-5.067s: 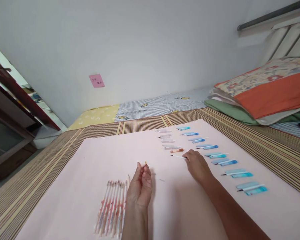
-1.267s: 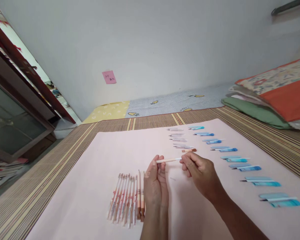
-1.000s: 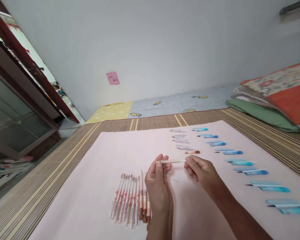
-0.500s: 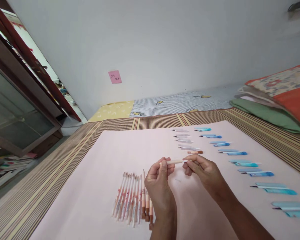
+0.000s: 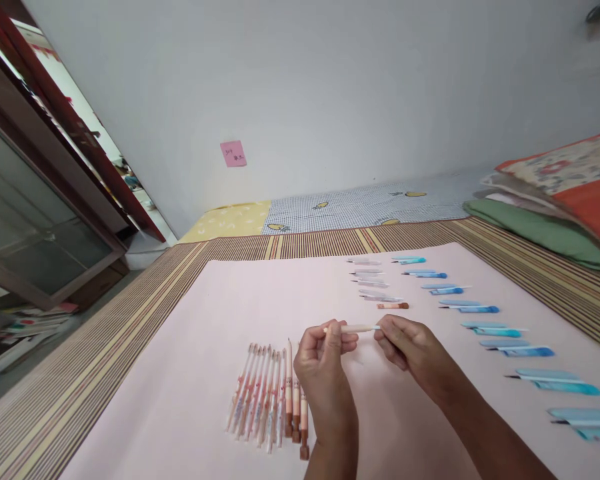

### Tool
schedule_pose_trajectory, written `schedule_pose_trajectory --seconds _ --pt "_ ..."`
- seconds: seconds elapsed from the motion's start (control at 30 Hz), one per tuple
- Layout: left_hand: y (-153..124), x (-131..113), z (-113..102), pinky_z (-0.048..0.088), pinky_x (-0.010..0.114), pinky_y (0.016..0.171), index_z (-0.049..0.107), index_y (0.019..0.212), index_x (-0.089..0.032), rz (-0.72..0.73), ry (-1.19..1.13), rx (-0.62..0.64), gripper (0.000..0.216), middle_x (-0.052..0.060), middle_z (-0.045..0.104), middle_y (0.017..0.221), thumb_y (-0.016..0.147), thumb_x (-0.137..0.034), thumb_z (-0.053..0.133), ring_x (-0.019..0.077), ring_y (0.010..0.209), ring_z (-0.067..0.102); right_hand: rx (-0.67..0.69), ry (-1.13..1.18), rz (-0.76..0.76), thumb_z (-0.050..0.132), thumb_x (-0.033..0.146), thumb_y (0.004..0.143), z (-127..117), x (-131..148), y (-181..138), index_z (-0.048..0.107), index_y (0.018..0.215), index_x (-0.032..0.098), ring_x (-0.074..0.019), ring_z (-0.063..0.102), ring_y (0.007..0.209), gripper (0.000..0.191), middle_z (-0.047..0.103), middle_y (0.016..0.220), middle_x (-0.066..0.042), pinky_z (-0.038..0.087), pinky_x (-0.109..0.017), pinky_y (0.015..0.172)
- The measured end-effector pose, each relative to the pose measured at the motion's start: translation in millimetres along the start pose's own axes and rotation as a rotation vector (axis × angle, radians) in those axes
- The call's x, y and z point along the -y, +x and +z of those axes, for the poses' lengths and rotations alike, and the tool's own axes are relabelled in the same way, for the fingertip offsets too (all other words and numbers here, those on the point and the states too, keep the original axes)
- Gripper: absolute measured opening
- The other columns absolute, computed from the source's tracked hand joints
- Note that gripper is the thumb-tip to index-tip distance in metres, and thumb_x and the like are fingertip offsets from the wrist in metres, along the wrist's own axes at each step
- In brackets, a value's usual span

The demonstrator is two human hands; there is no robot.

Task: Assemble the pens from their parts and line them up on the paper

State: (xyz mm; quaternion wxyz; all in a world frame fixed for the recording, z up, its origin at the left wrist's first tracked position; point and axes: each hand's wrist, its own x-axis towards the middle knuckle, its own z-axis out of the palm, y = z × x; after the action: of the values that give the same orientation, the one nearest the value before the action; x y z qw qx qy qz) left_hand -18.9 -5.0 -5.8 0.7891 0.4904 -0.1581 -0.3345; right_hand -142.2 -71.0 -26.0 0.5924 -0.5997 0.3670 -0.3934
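A slim cream pen barrel point(image 5: 357, 328) lies level above the sheet, pinched between the thumb and fingers of my left hand point(image 5: 325, 367). At its right end a short white piece, looking like a refill, shows, and the closed fingers of my right hand point(image 5: 415, 347) grip it; their tips hide its far end. Beyond the hands rests a peach-and-brown pen part point(image 5: 393, 305). Beside my left wrist lie several peach pens with brown ends point(image 5: 296, 407), next to a row of clear pens with pink and red prints point(image 5: 255, 393).
Blue pen parts point(image 5: 520, 350) and refills form a column along the right of the pale pink sheet point(image 5: 180, 373). Clear pen parts point(image 5: 373, 283) lie farther back. A striped mat point(image 5: 105, 333) is underneath. Folded cushions point(image 5: 555, 220) sit at right, against a wall with a pink note point(image 5: 233, 153).
My right hand has shifted slightly right and down, still gripping the white end. The left hand keeps its pinch on the barrel. The view has turned a little.
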Motion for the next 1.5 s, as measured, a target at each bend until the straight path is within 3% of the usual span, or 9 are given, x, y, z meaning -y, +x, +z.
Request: schedule_pose_trajectory --seconds 0.17,0.33,0.63,0.8,0.9,1.07,1.23,1.33,1.5 --pt "5.6 0.9 -2.9 0.056 0.025 0.061 0.065 0.07 -0.013 -0.055 -0.072 -0.036 0.034 0.006 0.07 0.064 0.067 -0.041 0.083 0.0152 0.059 0.068 0.009 -0.05 -0.09 0.062 0.049 0.087 -4.6 3.5 1.0 0.062 0.073 0.018 -0.0128 0.054 0.054 0.035 0.06 0.062 0.0 0.044 -0.027 0.057" --pt "6.3 0.9 -2.2 0.054 0.022 0.058 0.059 0.065 -0.014 -0.089 -0.089 -0.058 0.037 0.004 0.068 0.059 0.064 -0.041 0.085 0.014 0.056 0.066 -0.062 -0.149 -0.114 0.065 0.046 0.086 -4.7 7.9 -3.4 0.067 0.085 0.018 -0.0175 0.063 0.062 0.028 0.068 0.069 -0.004 0.05 -0.029 0.06" --pt "1.8 1.1 -1.1 0.054 0.025 0.065 0.064 0.073 -0.014 -0.033 -0.038 0.042 0.028 0.005 0.069 0.065 0.074 -0.039 0.078 0.0156 0.063 0.068 -0.055 -0.163 -0.055 0.052 0.058 0.09 0.8 13.6 -7.8 0.06 0.071 0.018 -0.0097 0.046 0.038 0.045 0.056 0.054 0.003 0.038 -0.024 0.043" --pt "2.1 2.7 -3.7 0.053 0.025 0.075 0.071 0.098 -0.013 0.019 -0.02 0.158 0.026 0.01 0.074 0.093 0.083 -0.035 0.07 0.012 0.071 0.065 0.01 -0.137 0.008 0.05 0.058 0.091 -5.3 12.4 -4.7 0.059 0.069 0.018 -0.0082 0.036 0.036 0.046 0.046 0.045 0.006 0.032 -0.023 0.042" --pt "4.3 5.5 -5.1 0.054 0.023 0.077 0.072 0.103 -0.013 -0.033 -0.084 0.192 0.028 0.012 0.074 0.101 0.084 -0.034 0.07 0.0113 0.075 0.066 -0.036 -0.164 -0.012 0.051 0.058 0.09 -7.5 15.7 -4.3 0.059 0.067 0.018 -0.0089 0.038 0.037 0.047 0.047 0.045 0.005 0.033 -0.024 0.042" --pt "10.9 9.0 -3.8 0.057 0.019 0.069 0.073 0.087 -0.01 -0.214 -0.32 0.069 0.024 0.009 0.073 0.085 0.074 -0.028 0.081 0.01 0.066 0.067 -0.125 -0.273 -0.104 0.058 0.05 0.089 -8.3 24.3 -7.9 0.064 0.069 0.019 -0.0122 0.051 0.049 0.038 0.059 0.056 0.0 0.043 -0.024 0.05" --pt "17.6 4.4 -1.7 0.058 0.015 0.059 0.069 0.075 -0.008 -0.406 -0.461 -0.085 0.013 0.005 0.067 0.07 0.086 -0.013 0.066 0.0076 0.058 0.065 -0.296 -0.161 -0.224 0.066 0.045 0.085 -1.2 28.4 -11.6 0.067 0.078 0.019 -0.0147 0.058 0.055 0.027 0.066 0.066 -0.003 0.048 -0.026 0.053" --pt "19.8 0.5 -0.1 0.058 0.014 0.059 0.067 0.072 -0.008 -0.448 -0.498 -0.155 0.018 0.005 0.065 0.068 0.089 -0.007 0.061 0.0071 0.058 0.065 -0.362 -0.162 -0.271 0.065 0.043 0.086 4.2 30.6 -13.9 0.07 0.082 0.02 -0.0168 0.062 0.058 0.024 0.068 0.064 -0.003 0.051 -0.027 0.056" --pt "17.8 -1.5 1.5 0.057 0.013 0.056 0.067 0.071 -0.008 -0.475 -0.484 -0.16 0.018 0.005 0.064 0.067 0.088 -0.007 0.062 0.0071 0.055 0.064 -0.389 -0.425 -0.383 0.061 0.039 0.088 12.1 34.3 -18.3 0.066 0.072 0.023 -0.0158 0.061 0.054 0.023 0.066 0.059 0.0 0.051 -0.028 0.061"
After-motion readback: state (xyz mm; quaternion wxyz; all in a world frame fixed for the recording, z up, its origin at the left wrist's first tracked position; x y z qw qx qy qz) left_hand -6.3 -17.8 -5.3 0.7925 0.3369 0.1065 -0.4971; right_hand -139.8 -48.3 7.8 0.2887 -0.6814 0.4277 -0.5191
